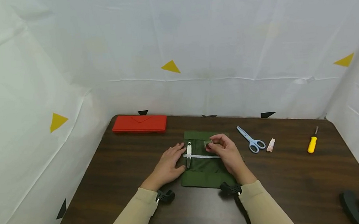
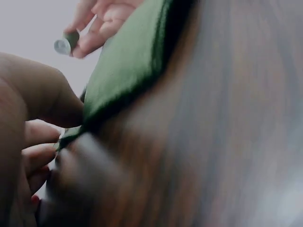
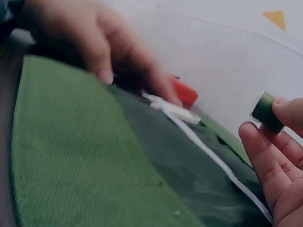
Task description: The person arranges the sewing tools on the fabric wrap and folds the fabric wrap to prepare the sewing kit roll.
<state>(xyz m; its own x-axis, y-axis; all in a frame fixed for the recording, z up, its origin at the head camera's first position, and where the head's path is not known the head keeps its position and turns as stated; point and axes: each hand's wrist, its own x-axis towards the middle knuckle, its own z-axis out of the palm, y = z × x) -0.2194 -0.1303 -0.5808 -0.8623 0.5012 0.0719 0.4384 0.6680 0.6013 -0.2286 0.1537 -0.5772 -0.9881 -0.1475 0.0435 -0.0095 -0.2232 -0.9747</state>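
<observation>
A green cloth organizer lies spread on the table, with a white elastic band running across it. Under the band's left end sits a slim tool, white at the top and dark below. My left hand rests at the cloth's left edge, its fingers stretched out beside the tool. Above the cloth, my right hand pinches a spool of green thread between thumb and fingers. The spool's round end also shows in the left wrist view.
A red case lies at the back left. Right of the cloth are light-blue scissors and a small whitish item. Farther right lies a yellow-handled screwdriver, with a black curved object at the front right. White sheeting surrounds the table.
</observation>
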